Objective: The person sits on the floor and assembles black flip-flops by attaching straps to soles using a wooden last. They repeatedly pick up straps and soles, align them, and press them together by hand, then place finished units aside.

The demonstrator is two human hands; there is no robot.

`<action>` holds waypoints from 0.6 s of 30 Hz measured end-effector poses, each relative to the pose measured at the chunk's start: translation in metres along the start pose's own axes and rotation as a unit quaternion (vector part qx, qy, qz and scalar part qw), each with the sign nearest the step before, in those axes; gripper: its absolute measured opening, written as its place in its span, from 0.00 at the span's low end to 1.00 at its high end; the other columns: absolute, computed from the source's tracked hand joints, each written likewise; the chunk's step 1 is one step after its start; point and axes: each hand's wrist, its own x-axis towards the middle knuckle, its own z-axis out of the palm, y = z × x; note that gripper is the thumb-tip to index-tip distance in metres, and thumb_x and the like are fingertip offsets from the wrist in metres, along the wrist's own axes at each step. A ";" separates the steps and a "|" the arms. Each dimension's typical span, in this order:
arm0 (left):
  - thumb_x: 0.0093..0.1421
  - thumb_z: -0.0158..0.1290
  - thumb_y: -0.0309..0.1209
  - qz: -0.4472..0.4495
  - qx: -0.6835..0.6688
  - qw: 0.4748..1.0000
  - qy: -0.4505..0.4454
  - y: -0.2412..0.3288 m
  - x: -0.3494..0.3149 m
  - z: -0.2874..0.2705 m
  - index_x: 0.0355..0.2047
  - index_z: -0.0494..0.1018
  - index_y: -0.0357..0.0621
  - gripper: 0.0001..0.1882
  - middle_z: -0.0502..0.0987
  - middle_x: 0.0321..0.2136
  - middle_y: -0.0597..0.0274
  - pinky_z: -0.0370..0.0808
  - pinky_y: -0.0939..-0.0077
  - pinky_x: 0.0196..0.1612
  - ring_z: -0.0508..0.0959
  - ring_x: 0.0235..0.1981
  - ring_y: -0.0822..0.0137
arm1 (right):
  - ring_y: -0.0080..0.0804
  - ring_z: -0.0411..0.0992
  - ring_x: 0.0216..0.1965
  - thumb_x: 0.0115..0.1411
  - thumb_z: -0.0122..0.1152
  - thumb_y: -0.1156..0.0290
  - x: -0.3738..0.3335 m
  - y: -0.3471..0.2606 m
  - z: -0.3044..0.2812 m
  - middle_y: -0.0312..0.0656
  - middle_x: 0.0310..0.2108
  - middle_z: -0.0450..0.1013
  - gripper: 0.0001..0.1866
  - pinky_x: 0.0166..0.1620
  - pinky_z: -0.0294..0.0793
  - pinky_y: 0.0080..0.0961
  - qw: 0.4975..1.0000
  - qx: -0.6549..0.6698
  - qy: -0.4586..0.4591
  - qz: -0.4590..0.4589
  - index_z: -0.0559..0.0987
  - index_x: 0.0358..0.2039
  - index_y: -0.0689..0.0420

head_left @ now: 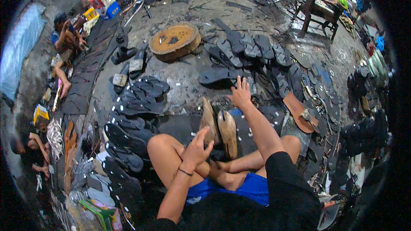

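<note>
My right hand [240, 95] reaches forward with its fingers spread. Its fingertips are at the near right end of a black sandal sole [216, 77], and I cannot tell whether they touch it. My left hand [198, 149] is held above my crossed legs, fingers loosely apart and holding nothing. Just beyond it, two wooden shoe lasts [227, 131] lie side by side on a dark mat, and the hand partly covers the left one. A small blue patch shows beside the right last.
Black sandals [141, 94] are piled on my left; more soles [265, 48] curve round the far right. A round wooden block [174, 40] stands ahead. A brown sole [299, 112] lies at right, a wooden chair [319, 12] beyond. Two people sit on the left.
</note>
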 end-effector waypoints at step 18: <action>0.54 0.57 0.19 -0.203 -0.455 0.857 0.131 0.066 0.003 -0.078 0.58 0.62 0.36 0.31 0.72 0.48 0.56 0.73 0.75 0.50 0.73 0.49 0.68 | 0.25 0.67 0.51 0.58 0.61 0.80 -0.273 -0.065 -0.104 0.41 0.50 0.69 0.27 0.54 0.68 0.28 0.500 0.851 -0.153 0.051 0.65 0.57 0.61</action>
